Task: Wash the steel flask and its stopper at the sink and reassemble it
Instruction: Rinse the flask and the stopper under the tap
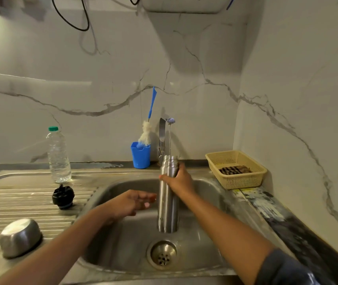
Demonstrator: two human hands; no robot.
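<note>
A tall steel flask (167, 204) stands upright over the sink basin (123, 239), its open mouth under a thin stream of water from the tap (165, 132). My right hand (179, 178) grips the flask near its neck. My left hand (132, 202) hovers just left of the flask with relaxed fingers, holding nothing. The black stopper (63, 197) sits on the ribbed drainboard (20, 202) to the left. A steel cap (20, 236) lies upside down on the drainboard near the front left.
A clear plastic bottle (58, 156) with a green lid stands behind the stopper. A blue cup (140, 155) holding a bottle brush (146, 132) stands left of the tap. A beige basket (236, 168) with a cloth sits on the right counter. The drain (163, 255) lies below the flask.
</note>
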